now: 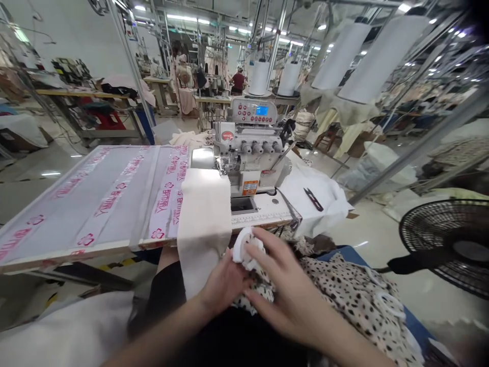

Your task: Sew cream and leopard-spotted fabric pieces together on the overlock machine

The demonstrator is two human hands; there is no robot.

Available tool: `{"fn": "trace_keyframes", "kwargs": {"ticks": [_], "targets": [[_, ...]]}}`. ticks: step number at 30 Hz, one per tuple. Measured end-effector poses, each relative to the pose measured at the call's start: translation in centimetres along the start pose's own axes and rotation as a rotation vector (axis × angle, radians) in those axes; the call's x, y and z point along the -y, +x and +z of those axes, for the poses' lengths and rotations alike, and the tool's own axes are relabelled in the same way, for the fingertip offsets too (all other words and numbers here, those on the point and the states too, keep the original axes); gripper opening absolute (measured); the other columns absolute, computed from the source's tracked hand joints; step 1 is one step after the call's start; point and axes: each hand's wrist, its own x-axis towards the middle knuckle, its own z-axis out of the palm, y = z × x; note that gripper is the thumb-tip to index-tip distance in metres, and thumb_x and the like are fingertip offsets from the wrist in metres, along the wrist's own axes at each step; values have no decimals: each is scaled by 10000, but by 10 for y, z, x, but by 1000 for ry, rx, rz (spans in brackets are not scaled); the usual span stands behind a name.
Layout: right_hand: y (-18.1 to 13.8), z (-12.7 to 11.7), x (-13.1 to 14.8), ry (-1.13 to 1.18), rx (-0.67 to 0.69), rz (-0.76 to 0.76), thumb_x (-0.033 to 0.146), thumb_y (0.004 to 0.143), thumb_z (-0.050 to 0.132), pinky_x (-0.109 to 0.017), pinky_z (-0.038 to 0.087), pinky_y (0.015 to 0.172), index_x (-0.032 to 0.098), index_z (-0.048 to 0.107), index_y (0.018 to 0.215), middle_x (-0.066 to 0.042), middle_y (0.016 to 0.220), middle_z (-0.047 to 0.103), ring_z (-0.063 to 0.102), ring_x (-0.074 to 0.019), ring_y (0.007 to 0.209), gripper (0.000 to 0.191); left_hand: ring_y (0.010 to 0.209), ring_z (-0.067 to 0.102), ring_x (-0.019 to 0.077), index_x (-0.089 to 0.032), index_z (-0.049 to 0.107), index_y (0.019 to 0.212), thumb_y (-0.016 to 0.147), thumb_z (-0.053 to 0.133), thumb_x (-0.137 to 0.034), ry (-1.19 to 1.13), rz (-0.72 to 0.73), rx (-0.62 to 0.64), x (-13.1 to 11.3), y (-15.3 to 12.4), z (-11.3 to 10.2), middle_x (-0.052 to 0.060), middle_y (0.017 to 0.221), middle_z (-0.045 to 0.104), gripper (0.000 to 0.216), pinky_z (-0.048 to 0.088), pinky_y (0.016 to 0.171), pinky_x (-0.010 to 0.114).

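Observation:
My left hand (223, 285) and my right hand (284, 285) meet in front of me, low over my lap. Both pinch a small white folded fabric piece (244, 248), which I hold just below the table's front edge. Under my hands lies a pile of cream fabric with black spots (355, 300), spreading to the right. A long strip of plain cream cloth (202, 214) hangs from the sewing machine (248, 153) bed down over the table edge, just left of my left hand.
The work table (91, 204) carries tape with pink print on its left part. Black thread snips (313, 199) lie on white cloth right of the machine. A black floor fan (446, 244) stands at the right. White thread cones (382, 56) hang overhead. A person in red (239, 81) works far behind.

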Motion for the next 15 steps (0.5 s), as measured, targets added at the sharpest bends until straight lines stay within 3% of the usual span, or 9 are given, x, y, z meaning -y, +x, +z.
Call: {"fn": "trace_keyframes", "kwargs": {"ticks": [2,6,8,11,13,15], "targets": [[5,13,-15,-77,53,-21,151,821,497,-507,336,997,173,431,1282,-150,1373,363,321,-308,1253,465,1079,504,231,-192,555,1164,848,433,-483,132,30,-32,-4,0,8,100,1174,559,446,375,904,348],[9,11,-45,-30,165,105,63,818,408,-385,424,916,155,503,1197,-124,1179,561,506,-231,1078,401,937,579,229,-151,643,1007,760,617,-301,520,-32,-105,-17,-5,12,106,992,635,289,403,861,337],[9,-8,-47,43,201,226,119,844,433,-332,463,818,169,534,1137,-94,1054,620,573,-213,954,314,913,565,211,-151,675,933,700,666,-191,693,124,-159,-23,-6,13,87,947,638,237,381,883,296],[14,-43,-34,109,267,312,245,856,500,-282,463,704,180,570,1053,-54,920,650,604,-195,822,219,991,501,204,-185,680,945,597,710,-87,858,434,-250,-28,0,20,55,1027,603,364,330,926,237],[21,-65,-22,159,314,304,295,849,525,-260,456,675,169,595,976,-36,857,651,598,-177,779,192,968,509,215,-189,671,972,622,675,-85,949,417,-163,-30,7,28,54,1019,607,366,351,905,257],[31,-86,-12,249,355,294,318,846,532,-236,460,647,154,607,912,-25,818,645,593,-153,750,193,874,541,221,-172,681,917,690,606,-123,1027,302,-29,-32,12,35,58,916,634,244,395,842,288]]}}
